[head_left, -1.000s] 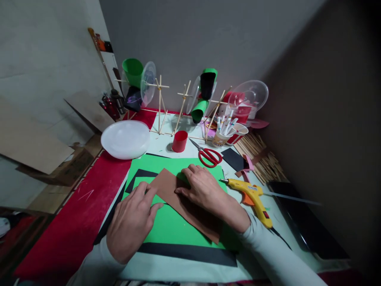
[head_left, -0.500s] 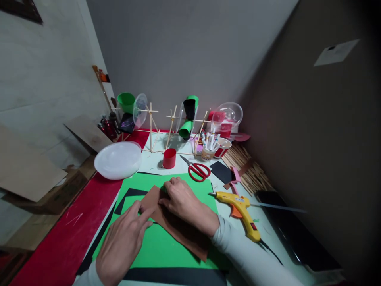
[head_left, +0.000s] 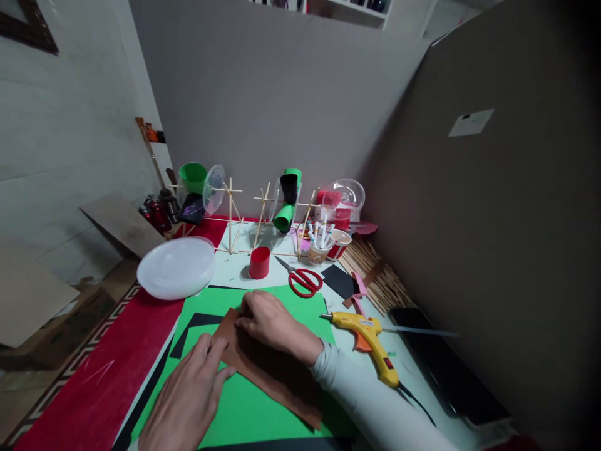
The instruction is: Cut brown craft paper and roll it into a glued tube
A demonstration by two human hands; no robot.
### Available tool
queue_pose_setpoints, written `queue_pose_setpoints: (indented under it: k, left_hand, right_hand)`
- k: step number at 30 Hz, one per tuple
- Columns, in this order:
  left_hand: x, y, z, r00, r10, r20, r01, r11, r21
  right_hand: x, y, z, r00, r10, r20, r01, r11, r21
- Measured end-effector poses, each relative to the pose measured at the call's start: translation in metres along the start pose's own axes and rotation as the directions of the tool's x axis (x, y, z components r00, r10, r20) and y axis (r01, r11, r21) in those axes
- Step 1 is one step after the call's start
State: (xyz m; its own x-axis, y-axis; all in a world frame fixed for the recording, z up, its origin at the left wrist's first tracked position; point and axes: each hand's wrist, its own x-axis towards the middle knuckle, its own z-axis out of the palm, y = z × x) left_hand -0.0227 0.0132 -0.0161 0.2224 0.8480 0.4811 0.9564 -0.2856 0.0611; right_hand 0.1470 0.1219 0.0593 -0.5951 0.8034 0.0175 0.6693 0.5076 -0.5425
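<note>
Brown paper sheet (head_left: 272, 369), matte, folded, lying diagonally on green sheet (head_left: 244, 407) at lower centre of frame. Left hand (head_left: 188, 394) flat, fingers extended, pressing sheet's left corner. Right hand (head_left: 272, 322) palm-down, fingers bent, pressing upper edge. Red scissors (head_left: 303, 280) above; yellow glue gun (head_left: 370, 335) to the right.

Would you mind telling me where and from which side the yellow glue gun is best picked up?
I would take the yellow glue gun by its handle, coming from above on the near right side. It lies flat on its side, nozzle pointing left toward the green sheet, handle angled toward the person. The handle is the thick, graspable part, away from the possibly hot tip. The right hand is nearest.
</note>
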Motion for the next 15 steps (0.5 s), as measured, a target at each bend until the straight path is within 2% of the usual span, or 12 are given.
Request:
queue_pose_setpoints:
  k: [2,4,6,8,11,13,15]
  left_hand:
    - [0.000,0.000,0.001,1.000,-0.014,-0.012,0.014,1.000,-0.020]
    - [0.003,-0.001,-0.002,0.998,-0.046,0.039,0.049,0.995,-0.082]
    - [0.007,-0.001,-0.008,0.990,-0.085,0.110,0.101,0.984,-0.147]
    - [0.012,-0.001,-0.014,0.980,-0.115,0.161,0.146,0.970,-0.195]
    - [0.021,0.003,-0.028,0.971,-0.147,0.189,0.200,0.933,-0.301]
    - [0.029,0.008,-0.042,0.970,-0.178,0.166,0.232,0.881,-0.413]
    - [0.041,0.015,-0.060,0.969,-0.229,0.091,0.242,0.820,-0.519]
  right_hand:
    - [-0.003,0.001,-0.006,0.996,-0.014,-0.090,0.025,0.993,0.119]
    - [-0.008,0.005,-0.019,0.978,0.012,-0.208,0.043,0.964,0.262]
    - [-0.015,0.013,-0.036,0.940,0.089,-0.329,0.061,0.905,0.420]
    - [-0.024,0.023,-0.052,0.893,0.190,-0.408,0.093,0.809,0.580]
    - [-0.037,0.039,-0.063,0.854,0.327,-0.405,0.127,0.624,0.771]
    - [-0.044,0.047,-0.060,0.853,0.382,-0.356,0.133,0.500,0.856]
    - [-0.048,0.050,-0.055,0.863,0.402,-0.307,0.143,0.390,0.910]
